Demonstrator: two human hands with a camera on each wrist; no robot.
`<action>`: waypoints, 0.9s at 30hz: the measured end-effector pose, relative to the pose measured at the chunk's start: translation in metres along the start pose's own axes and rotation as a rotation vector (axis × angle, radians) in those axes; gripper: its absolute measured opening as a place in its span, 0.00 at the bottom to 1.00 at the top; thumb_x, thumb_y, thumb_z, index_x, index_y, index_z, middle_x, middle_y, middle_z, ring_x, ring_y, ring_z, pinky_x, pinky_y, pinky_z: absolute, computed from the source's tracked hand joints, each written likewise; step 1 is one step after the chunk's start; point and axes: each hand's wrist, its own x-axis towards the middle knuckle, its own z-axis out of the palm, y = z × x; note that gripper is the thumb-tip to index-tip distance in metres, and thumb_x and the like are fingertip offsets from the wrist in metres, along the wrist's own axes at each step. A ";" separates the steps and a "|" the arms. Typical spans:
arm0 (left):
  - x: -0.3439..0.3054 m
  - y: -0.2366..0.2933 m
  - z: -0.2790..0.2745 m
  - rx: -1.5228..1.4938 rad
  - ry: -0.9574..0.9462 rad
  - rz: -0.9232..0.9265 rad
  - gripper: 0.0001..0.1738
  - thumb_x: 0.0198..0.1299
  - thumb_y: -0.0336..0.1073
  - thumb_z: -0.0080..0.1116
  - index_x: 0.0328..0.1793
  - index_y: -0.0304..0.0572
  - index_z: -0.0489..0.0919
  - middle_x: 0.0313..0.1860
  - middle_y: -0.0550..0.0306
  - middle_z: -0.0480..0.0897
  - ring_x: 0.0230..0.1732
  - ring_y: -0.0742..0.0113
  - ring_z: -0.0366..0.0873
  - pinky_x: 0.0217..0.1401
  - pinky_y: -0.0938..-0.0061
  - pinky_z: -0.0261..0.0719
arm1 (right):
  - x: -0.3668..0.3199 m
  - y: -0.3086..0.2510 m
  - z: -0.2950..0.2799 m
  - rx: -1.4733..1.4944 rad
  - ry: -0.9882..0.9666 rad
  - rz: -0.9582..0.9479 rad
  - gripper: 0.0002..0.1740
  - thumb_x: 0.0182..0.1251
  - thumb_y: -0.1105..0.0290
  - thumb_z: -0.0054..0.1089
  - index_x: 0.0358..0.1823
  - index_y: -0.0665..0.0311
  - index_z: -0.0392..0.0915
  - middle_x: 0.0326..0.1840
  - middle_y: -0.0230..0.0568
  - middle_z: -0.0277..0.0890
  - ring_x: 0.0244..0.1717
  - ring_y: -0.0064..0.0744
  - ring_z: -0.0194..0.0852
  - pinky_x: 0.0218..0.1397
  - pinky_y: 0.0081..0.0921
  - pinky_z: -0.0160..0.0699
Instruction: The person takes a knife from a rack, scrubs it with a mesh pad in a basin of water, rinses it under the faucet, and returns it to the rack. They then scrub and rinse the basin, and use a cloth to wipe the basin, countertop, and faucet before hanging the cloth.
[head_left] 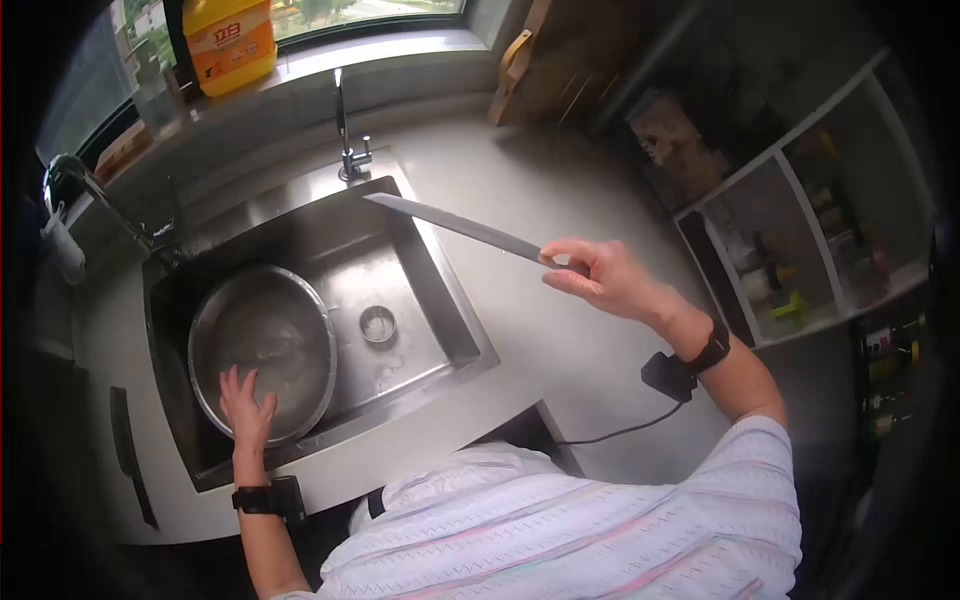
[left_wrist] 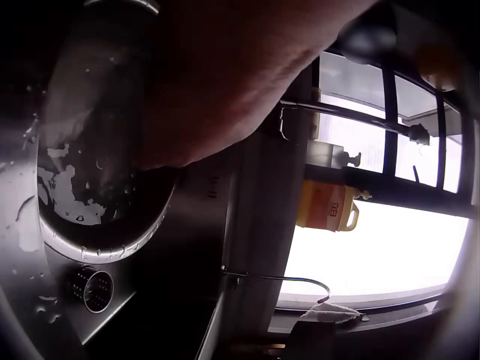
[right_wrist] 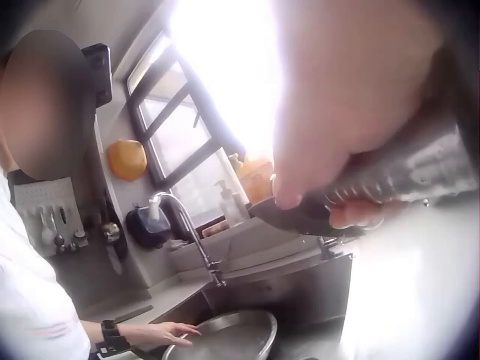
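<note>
A kitchen knife is held up over the right side of the sink, its long grey blade slanting toward the tap. The thumb and fingers of my right hand pinch it near the handle end. In the right wrist view the ridged metal handle looks wet. My left hand is over the near part of a round metal basin, fingers spread and holding nothing. Inside the basin, water shows. In the left wrist view, that hand's fingers are hidden.
The basin stands in the left part of a steel sink, beside a drain strainer. Two taps rise behind: a slim tap and a curved tap. A yellow detergent jug stands on the sill. A cable trails from my right wrist.
</note>
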 end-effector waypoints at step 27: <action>-0.073 0.080 0.139 -0.172 0.164 -0.066 0.13 0.42 0.24 0.53 0.38 0.35 0.75 0.49 0.46 0.72 0.56 0.48 0.66 0.59 0.59 0.63 | -0.092 0.065 -0.462 -1.603 0.613 0.874 0.19 0.50 0.57 0.64 0.39 0.62 0.78 0.41 0.47 0.77 0.47 0.48 0.75 0.49 0.39 0.74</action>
